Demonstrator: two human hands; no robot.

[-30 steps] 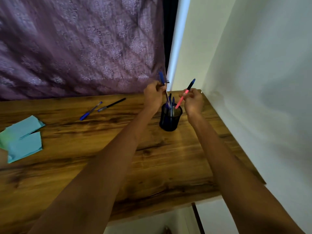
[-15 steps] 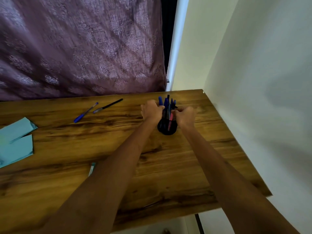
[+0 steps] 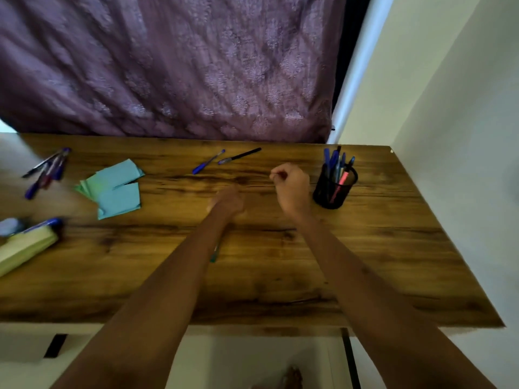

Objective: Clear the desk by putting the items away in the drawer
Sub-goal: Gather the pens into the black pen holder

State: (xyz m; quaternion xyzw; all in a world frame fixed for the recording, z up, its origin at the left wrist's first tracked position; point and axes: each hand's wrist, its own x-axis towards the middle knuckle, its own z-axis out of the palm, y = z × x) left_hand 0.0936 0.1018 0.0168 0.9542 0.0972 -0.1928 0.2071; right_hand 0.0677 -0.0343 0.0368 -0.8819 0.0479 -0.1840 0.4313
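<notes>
Hands hover above the wooden tabletop [image 3: 365, 248], both empty. The right hand [image 3: 292, 189] has a curled grip, thumb against forefinger, pinching nothing, just beside the black mesh pen holder [image 3: 334, 189] at its 3 o'clock. The left hand [image 3: 229, 200] is motion-blurred; its grip state cannot be told. A blue pen [image 3: 207, 165] and a black pen [image 3: 240, 156] lie at 12 o'clock of the left hand, near the tabletop's far edge. Light-blue papers [image 3: 118, 189] lie at 9 o'clock. More pens [image 3: 46, 171] sit at the far left, above a yellow-green pad [image 3: 25, 248].
</notes>
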